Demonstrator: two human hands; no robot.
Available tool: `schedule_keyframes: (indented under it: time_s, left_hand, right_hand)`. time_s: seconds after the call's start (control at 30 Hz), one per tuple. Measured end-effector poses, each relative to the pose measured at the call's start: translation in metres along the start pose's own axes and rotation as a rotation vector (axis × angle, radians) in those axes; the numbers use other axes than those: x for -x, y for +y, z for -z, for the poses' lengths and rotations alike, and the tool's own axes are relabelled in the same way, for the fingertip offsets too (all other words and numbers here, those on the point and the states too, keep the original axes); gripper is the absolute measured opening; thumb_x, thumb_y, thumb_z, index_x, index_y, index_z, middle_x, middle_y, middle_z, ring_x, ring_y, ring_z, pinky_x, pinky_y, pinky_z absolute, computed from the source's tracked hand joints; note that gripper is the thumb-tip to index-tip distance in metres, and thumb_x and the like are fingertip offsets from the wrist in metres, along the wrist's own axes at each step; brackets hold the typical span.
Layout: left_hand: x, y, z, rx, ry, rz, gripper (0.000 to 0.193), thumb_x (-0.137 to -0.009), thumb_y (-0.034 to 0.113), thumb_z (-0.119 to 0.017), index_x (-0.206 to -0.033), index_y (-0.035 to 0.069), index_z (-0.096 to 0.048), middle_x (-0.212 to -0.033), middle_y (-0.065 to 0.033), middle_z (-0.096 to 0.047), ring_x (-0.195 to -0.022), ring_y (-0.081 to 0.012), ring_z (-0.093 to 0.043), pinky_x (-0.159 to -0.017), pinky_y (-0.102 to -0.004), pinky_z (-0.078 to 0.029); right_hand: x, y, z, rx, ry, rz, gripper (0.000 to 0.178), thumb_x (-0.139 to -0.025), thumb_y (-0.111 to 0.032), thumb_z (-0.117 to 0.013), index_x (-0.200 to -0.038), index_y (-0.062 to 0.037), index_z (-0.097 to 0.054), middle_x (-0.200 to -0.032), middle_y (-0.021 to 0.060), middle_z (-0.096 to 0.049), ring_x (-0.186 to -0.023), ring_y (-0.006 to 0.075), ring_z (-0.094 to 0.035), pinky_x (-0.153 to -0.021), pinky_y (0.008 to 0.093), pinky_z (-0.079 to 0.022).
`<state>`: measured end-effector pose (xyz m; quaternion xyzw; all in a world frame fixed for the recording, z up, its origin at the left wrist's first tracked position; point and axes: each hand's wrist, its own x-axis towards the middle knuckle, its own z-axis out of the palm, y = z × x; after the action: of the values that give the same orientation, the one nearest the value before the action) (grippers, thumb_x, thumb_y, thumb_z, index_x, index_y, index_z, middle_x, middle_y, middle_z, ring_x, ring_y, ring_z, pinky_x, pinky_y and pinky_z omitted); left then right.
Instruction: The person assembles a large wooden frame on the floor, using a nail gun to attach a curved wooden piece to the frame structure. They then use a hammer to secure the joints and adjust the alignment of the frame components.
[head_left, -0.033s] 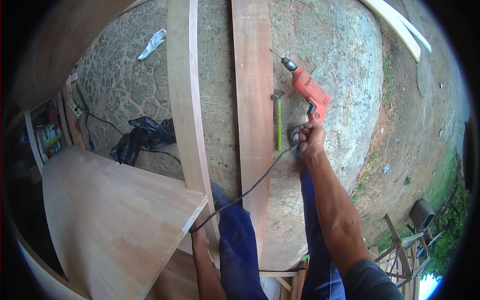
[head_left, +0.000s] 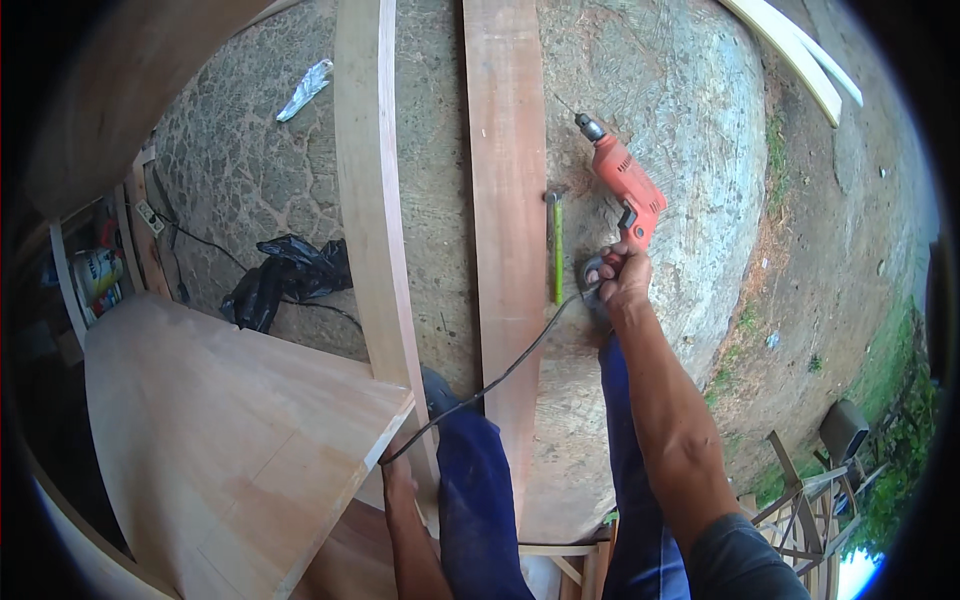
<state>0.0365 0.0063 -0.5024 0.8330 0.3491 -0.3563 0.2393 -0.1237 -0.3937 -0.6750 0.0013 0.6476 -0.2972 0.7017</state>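
My right hand (head_left: 622, 275) is closed round the handle of a red power drill (head_left: 628, 180). The drill points away and to the left, with a thin bit in its chuck. Its black cord (head_left: 530, 348) runs from the handle across to the left, over my leg and beside the panel edge. My left hand (head_left: 400, 478) is low beside a pale wooden panel (head_left: 250, 420); its fingers are hidden behind the panel's edge. Left of the drill, a hammer with a green handle (head_left: 558, 250) lies on the ground next to a long reddish plank (head_left: 508, 200).
A long pale beam (head_left: 365, 200) runs away from the panel. Left of it are a black plastic bag (head_left: 290, 275) and a crumpled silvery wrapper (head_left: 305, 90). White boards (head_left: 800, 60) lie far right. A wooden frame (head_left: 805, 510) stands at the lower right.
The drill has shifted slightly to the right and nearer, its bit moving away from the reddish plank. My left arm looks unchanged.
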Motion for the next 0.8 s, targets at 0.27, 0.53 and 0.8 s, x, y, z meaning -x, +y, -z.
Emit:
schedule_keyframes:
  time_s: [0.27, 0.53, 0.8]
  left_hand:
    - [-0.012, -0.011, -0.006, -0.02, 0.014, -0.008, 0.073, -0.101, 0.054, -0.041, -0.157, 0.01, -0.025, -0.163, -0.0128, -0.023, -0.149, -0.0304, -0.021, -0.119, -0.049, -0.021]
    - [-0.051, -0.034, -0.009, -0.014, 0.035, -0.029, 0.076, -0.101, 0.057, -0.037, -0.159, 0.011, -0.019, -0.165, -0.0125, -0.017, -0.151, -0.0313, -0.018, -0.119, -0.0516, -0.019]
    - [-0.031, -0.026, -0.004, -0.011, -0.083, -0.009, 0.07, -0.101, 0.048, -0.039, -0.156, 0.008, -0.023, -0.163, -0.015, -0.02, -0.15, -0.0318, -0.021, -0.119, -0.0489, -0.02]
  right_hand:
    - [-0.069, -0.028, -0.003, -0.162, -0.032, 0.062, 0.014, -0.082, -0.007, -0.056, -0.096, -0.009, -0.053, -0.072, 0.0034, -0.056, -0.062, 0.0162, -0.059, -0.047, 0.0245, -0.04]
    - [0.016, 0.033, 0.022, 1.171, 0.229, 0.761, 0.041, -0.091, -0.034, -0.061, -0.099, 0.0062, -0.066, -0.088, 0.0125, -0.068, -0.087, 0.0275, -0.064, -0.072, 0.0402, -0.051]
    - [0.206, 0.216, 0.03, 0.7, -0.331, -0.631, 0.048, -0.102, -0.044, -0.045, -0.118, -0.0033, -0.066, -0.113, 0.0084, -0.069, -0.106, 0.0193, -0.064, -0.094, 0.0327, -0.047]
